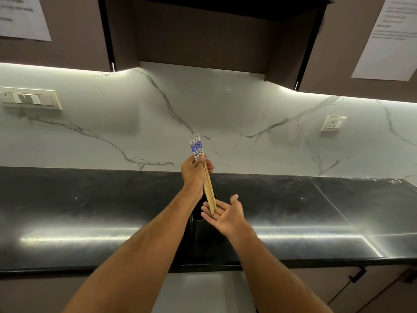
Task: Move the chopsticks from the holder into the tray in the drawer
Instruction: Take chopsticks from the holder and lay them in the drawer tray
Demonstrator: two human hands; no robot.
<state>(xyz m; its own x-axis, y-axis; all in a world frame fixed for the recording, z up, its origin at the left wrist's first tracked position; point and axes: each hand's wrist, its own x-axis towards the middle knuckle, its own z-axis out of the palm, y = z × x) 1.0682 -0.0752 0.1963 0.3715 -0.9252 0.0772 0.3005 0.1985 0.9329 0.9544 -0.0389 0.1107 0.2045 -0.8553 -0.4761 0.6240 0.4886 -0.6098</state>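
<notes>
My left hand (194, 171) grips a bundle of wooden chopsticks (208, 190) with blue-and-white patterned tops, held upright above the counter. Their thin tips rest against the fingers of my right hand (225, 214), which lies open, palm up, just below. A dark holder (198, 227) stands on the black countertop directly beneath both hands, partly hidden by them. The drawer and its tray are not in view.
The black countertop (90, 211) runs the full width, backed by a white marble wall (248, 114) with a switch panel (29, 99) at left and a socket (333, 124) at right. Dark upper cabinets (203, 37) hang overhead. A cabinet handle (357, 275) shows at lower right.
</notes>
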